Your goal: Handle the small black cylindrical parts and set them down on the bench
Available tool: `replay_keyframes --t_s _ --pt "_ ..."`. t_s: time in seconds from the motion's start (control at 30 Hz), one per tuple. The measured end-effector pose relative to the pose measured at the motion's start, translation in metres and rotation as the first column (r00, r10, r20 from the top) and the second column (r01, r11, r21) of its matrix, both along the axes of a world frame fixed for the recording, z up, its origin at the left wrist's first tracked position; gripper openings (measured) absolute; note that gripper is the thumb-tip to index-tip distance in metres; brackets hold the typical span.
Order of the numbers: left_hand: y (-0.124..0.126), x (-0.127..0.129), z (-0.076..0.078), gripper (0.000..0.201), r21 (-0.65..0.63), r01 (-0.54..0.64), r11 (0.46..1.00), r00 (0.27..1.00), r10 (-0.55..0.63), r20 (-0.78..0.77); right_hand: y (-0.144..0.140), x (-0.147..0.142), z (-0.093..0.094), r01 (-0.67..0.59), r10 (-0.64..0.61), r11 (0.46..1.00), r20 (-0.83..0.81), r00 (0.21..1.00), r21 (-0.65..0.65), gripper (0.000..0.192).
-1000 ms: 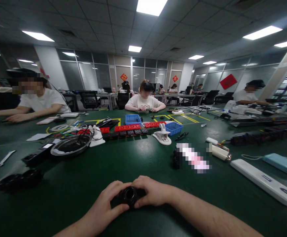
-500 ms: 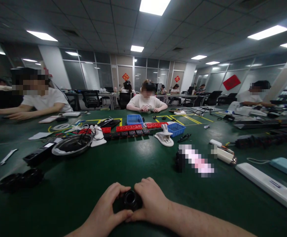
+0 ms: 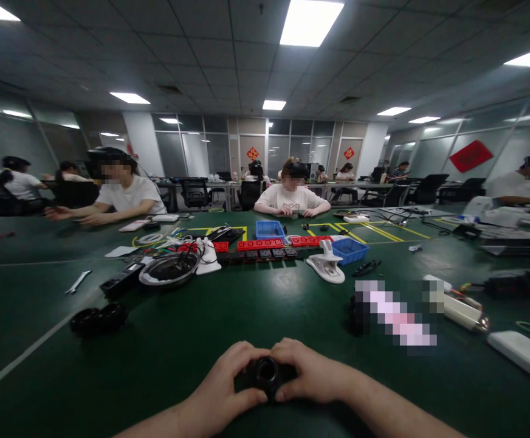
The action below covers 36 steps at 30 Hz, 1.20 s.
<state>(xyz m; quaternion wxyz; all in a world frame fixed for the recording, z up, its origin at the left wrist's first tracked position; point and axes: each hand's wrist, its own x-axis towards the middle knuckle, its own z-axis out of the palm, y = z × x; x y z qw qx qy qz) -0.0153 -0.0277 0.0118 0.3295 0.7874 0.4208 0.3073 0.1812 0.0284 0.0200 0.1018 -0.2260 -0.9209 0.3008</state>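
Black ringed part (image 3: 268,385) is between my hands, near side of the green table (image 3: 247,316); it's in hand, but can't tell what's finished or left on it. Left hand (image 3: 228,383) and right hand (image 3: 313,374) half curled, pinching its two sides, thumbs nearest me. Black double-lobed piece (image 3: 98,320) lies untouched, well left.

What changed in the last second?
The view swung left, so things on the table appear further right. The right grip, its thumb meeting the left thumb half a second ago, has spread so the thumbs stand apart. The left grip barely changed; both still hold the round black piece.
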Motion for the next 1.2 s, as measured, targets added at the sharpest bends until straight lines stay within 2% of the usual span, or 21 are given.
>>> replay_keyframes --t_s 0.13,0.23,0.33,0.4,0.5,0.63,0.77,0.9,1.03,1.13,1.2 --pt "-0.005 0.006 0.004 0.033 -0.023 -0.075 0.997 0.997 0.075 -0.020 -0.008 -0.005 -0.005 0.158 -0.159 0.987 0.027 0.987 0.036 0.039" --pt "-0.008 0.009 0.005 0.031 -0.031 -0.174 0.984 0.984 0.173 -0.044 -0.017 -0.011 -0.009 0.281 -0.290 0.949 0.050 0.956 0.142 0.045" --pt "-0.007 0.008 0.002 0.029 -0.017 -0.201 0.979 0.978 0.200 -0.058 -0.023 -0.013 -0.008 0.334 -0.351 0.913 0.035 0.936 0.235 0.051" --pt "-0.006 0.007 0.001 0.030 -0.003 -0.169 0.986 0.985 0.168 -0.048 -0.024 -0.012 -0.005 0.317 -0.328 0.923 0.013 0.945 0.216 0.059" --pt "-0.005 0.005 0.005 0.032 -0.012 -0.085 0.996 0.996 0.084 -0.016 -0.021 -0.006 0.002 0.184 -0.184 0.979 -0.007 0.983 0.094 0.062" --pt "-0.004 0.002 0.011 0.034 -0.077 -0.012 0.997 1.000 0.011 -0.009 -0.010 -0.001 0.004 0.038 -0.038 0.999 0.007 0.999 -0.033 0.036" --pt "-0.002 0.000 0.005 0.039 -0.080 -0.033 0.996 0.999 0.030 -0.029 -0.004 -0.001 -0.001 0.034 -0.034 0.999 0.001 0.999 -0.026 0.031" --pt "0.002 0.000 -0.003 0.038 -0.077 -0.036 0.996 0.999 0.033 -0.042 -0.007 -0.003 -0.006 0.139 -0.139 0.990 0.025 0.990 -0.009 0.035" --pt "0.001 0.004 -0.002 0.032 -0.081 -0.094 0.992 0.993 0.088 -0.077 -0.015 -0.011 -0.011 0.257 -0.268 0.957 0.068 0.961 0.137 0.047" --pt "-0.003 0.009 0.001 0.028 -0.060 -0.197 0.979 0.978 0.192 -0.078 -0.021 -0.019 -0.014 0.344 -0.383 0.890 0.081 0.920 0.300 0.055" --pt "-0.006 0.011 0.005 0.026 -0.036 -0.237 0.971 0.970 0.235 -0.059 -0.024 -0.020 -0.013 0.381 -0.419 0.861 0.045 0.907 0.336 0.059"
